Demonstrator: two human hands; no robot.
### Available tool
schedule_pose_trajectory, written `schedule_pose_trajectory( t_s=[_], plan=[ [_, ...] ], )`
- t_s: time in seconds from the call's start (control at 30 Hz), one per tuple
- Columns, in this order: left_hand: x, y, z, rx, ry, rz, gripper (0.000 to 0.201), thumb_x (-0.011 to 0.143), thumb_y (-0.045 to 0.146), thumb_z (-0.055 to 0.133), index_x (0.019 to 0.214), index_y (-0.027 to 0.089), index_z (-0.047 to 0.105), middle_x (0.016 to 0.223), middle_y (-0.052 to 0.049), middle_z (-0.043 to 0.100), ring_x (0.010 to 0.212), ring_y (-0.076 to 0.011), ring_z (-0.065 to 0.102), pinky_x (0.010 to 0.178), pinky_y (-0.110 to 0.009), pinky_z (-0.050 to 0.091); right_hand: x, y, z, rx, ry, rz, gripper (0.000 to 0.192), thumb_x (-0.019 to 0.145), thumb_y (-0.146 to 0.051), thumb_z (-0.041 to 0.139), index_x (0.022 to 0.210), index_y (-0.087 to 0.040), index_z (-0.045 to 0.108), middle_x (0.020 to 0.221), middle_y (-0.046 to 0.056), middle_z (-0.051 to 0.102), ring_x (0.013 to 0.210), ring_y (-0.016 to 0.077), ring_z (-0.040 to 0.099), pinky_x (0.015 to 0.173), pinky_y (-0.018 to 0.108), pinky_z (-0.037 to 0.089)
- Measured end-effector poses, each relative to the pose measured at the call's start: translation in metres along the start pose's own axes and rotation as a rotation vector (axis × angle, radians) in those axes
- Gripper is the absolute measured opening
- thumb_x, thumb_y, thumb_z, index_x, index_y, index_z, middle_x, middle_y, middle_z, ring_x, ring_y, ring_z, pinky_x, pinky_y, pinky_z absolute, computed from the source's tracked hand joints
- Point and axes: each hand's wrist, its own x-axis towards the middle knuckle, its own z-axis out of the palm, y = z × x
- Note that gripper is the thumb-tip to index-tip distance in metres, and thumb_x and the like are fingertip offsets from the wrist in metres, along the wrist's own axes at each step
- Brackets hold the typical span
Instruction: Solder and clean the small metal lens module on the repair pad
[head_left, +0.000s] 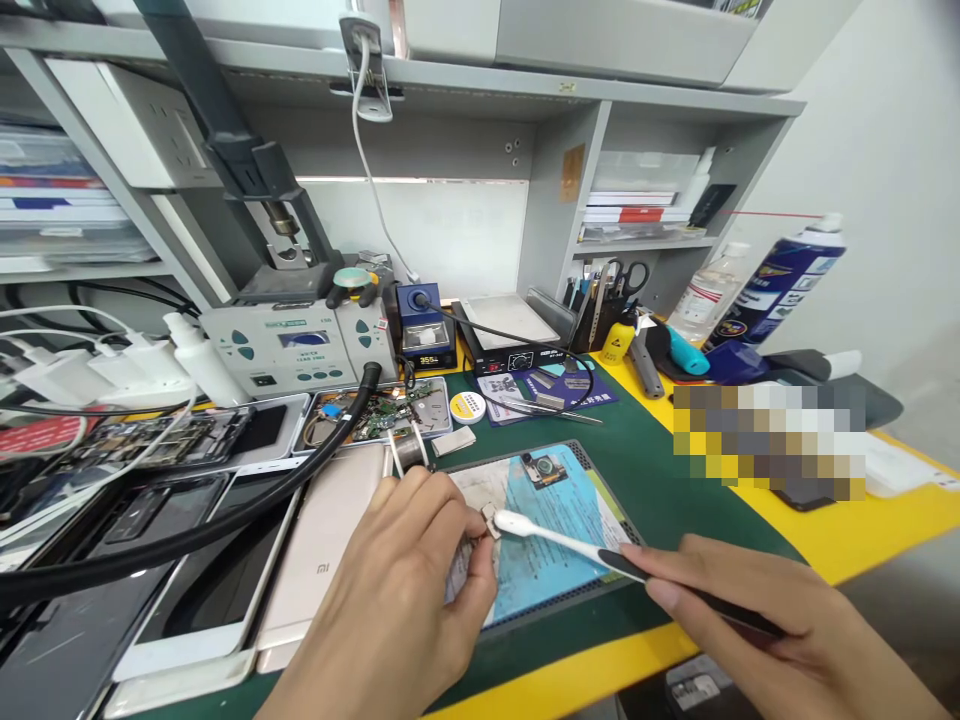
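My left hand (420,570) is closed, its thumb and fingertips pinching a small metallic electronic part (490,521) above the work mat. In my right hand (757,610) is a toothbrush (570,543) with a black handle and a white neck. The brush head touches or lies right beside the small part; the bristles face away from view. Below both hands lies a blue and white printed sheet (562,545) on a dark mat. A small round-marked component (545,468) rests on the sheet's upper edge.
Phones and a pink phone back (322,560) cover the left side, crossed by a black hose (330,440). Behind stand a tray of circuit boards (375,412), a solder spool (409,449), a rework station (300,345) and a hot plate (514,345). Bottles and a spray can (780,285) stand right.
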Motion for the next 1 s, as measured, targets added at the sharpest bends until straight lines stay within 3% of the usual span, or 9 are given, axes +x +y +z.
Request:
schedule_pose_trajectory(
  t_s=[0.17, 0.3, 0.4, 0.5, 0.73, 0.9, 1.0],
  plan=[
    [0.0, 0.001, 0.0, 0.005, 0.025, -0.005, 0.007, 0.092, 0.014, 0.054, 0.088, 0.019, 0.057, 0.085, -0.003, 0.056, 0.081, -0.0206, 0.048, 0.071, -0.037, 0.039, 0.008, -0.014, 0.002, -0.08, -0.112, -0.102, 0.029, 0.092, -0.038, 0.064, 0.115, -0.03, 0.078, 0.103, 0.004, 0.08, 0.095, 0.0262, 0.077, 0.06, 0.022, 0.063],
    [0.001, 0.004, 0.001, 0.001, 0.049, -0.019, 0.009, 0.092, 0.014, 0.053, 0.086, 0.018, 0.058, 0.083, -0.004, 0.055, 0.081, -0.0211, 0.048, 0.071, -0.038, 0.038, 0.007, -0.012, -0.004, -0.11, -0.116, -0.099, 0.031, 0.093, -0.039, 0.062, 0.12, -0.031, 0.076, 0.109, 0.002, 0.079, 0.098, 0.0251, 0.076, 0.075, 0.023, 0.065],
    [0.001, 0.005, 0.0, -0.001, 0.036, -0.034, 0.01, 0.092, 0.014, 0.052, 0.086, 0.018, 0.059, 0.083, -0.004, 0.055, 0.081, -0.0213, 0.048, 0.072, -0.039, 0.039, 0.004, -0.009, -0.007, -0.149, -0.145, -0.13, 0.029, 0.09, -0.038, 0.067, 0.116, -0.032, 0.077, 0.105, 0.001, 0.08, 0.094, 0.0245, 0.077, 0.069, 0.02, 0.064],
    [0.001, 0.004, 0.0, -0.002, 0.033, -0.031, 0.011, 0.092, 0.014, 0.052, 0.084, 0.018, 0.059, 0.082, -0.003, 0.055, 0.08, -0.0213, 0.048, 0.071, -0.038, 0.038, 0.004, -0.015, -0.004, -0.155, -0.122, -0.153, 0.03, 0.09, -0.034, 0.066, 0.118, -0.03, 0.077, 0.102, 0.002, 0.081, 0.092, 0.0249, 0.078, 0.063, 0.019, 0.064],
    [0.003, 0.004, 0.001, -0.019, 0.027, -0.046, 0.012, 0.092, 0.014, 0.052, 0.083, 0.019, 0.058, 0.083, -0.003, 0.055, 0.081, -0.0212, 0.047, 0.072, -0.039, 0.037, 0.011, -0.025, -0.003, -0.107, -0.094, -0.141, 0.025, 0.092, -0.036, 0.066, 0.114, -0.031, 0.077, 0.107, 0.0, 0.08, 0.094, 0.021, 0.077, 0.078, 0.018, 0.062],
    [0.002, 0.004, 0.001, -0.01, 0.028, -0.039, 0.012, 0.092, 0.015, 0.051, 0.084, 0.018, 0.058, 0.083, -0.003, 0.055, 0.08, -0.0208, 0.047, 0.072, -0.039, 0.037, 0.009, -0.026, -0.003, -0.155, -0.1, -0.181, 0.028, 0.095, -0.033, 0.061, 0.117, -0.026, 0.076, 0.106, 0.004, 0.08, 0.094, 0.0245, 0.077, 0.064, 0.02, 0.063],
    [0.001, 0.005, 0.001, -0.006, 0.032, -0.049, 0.012, 0.092, 0.015, 0.052, 0.083, 0.019, 0.058, 0.083, -0.003, 0.055, 0.08, -0.021, 0.047, 0.072, -0.039, 0.037, 0.008, -0.026, -0.001, -0.106, -0.082, -0.145, 0.029, 0.096, -0.035, 0.059, 0.117, -0.025, 0.076, 0.107, 0.004, 0.08, 0.095, 0.0237, 0.077, 0.07, 0.021, 0.063]
  ],
)
